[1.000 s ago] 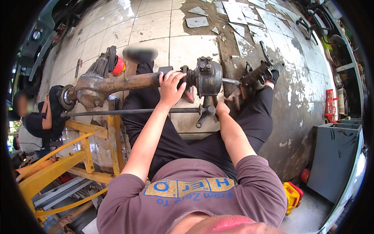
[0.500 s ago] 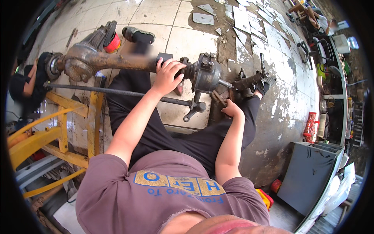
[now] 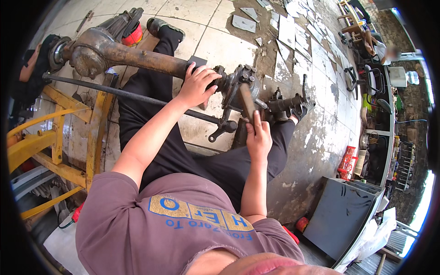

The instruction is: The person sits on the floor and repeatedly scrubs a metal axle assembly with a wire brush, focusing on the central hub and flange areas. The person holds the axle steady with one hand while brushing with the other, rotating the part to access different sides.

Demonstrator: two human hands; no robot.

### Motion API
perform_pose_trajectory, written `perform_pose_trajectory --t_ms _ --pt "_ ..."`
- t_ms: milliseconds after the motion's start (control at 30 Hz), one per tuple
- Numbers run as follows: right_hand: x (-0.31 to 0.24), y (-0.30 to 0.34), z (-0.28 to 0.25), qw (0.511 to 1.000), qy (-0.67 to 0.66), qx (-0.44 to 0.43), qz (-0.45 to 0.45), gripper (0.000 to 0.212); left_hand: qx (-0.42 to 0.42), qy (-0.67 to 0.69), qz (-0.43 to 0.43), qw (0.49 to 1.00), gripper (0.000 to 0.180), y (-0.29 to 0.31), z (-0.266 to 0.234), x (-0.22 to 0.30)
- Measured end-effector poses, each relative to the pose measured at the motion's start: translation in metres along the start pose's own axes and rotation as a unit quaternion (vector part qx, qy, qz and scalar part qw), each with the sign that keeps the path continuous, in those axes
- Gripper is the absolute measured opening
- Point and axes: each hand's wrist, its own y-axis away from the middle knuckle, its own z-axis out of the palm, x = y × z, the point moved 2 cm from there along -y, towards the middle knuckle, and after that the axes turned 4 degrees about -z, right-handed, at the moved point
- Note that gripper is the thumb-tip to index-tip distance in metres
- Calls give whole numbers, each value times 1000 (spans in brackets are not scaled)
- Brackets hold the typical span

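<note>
A long, rusty vehicle axle (image 3: 151, 61) lies across in front of me, with a round housing at its left and a dark steering knuckle (image 3: 237, 82) at its right end. My left hand (image 3: 198, 85) lies on the axle beside the knuckle, its fingers spread over the metal. In my right hand (image 3: 259, 137) is a wooden-backed brush (image 3: 247, 101), held against the knuckle's front. The brush's bristles are hidden at this angle. Just below runs a thin steering rod (image 3: 133, 97), ending in a ball joint with an eye.
A yellow metal frame (image 3: 95, 137) stands at the left, close to the axle. Another person's arm (image 3: 30, 64) shows beyond the axle's left end. Broken tiles (image 3: 286, 32) litter the far floor. At the right are a grey cabinet (image 3: 327, 215) and a dark metal part (image 3: 282, 105) by my foot.
My right hand has brought the brush up and to the left, from beside the knuckle onto its front. The left hand keeps its place on the axle. The whole view has shifted slightly.
</note>
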Motion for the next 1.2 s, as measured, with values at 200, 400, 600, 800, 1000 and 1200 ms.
perform_pose_trajectory --t_ms 200,400,600,800,1000,1200 --pt "80 -3 21 983 -24 99 155 49 -1 1 2 1000 42 0 0 2" --pt "29 2 24 997 38 62 15 51 -11 15 -15 1000 42 2 1 2" --pt "88 -21 43 963 -163 147 155 51 8 11 9 1000 43 -3 1 1" --pt "37 -13 37 990 -34 110 80 53 2 6 -7 1000 43 2 4 0" --pt "76 -13 39 968 -123 179 124 52 -4 7 5 1000 42 3 3 5" --pt "77 -28 42 982 -71 87 149 53 -6 8 -7 1000 41 0 3 6"
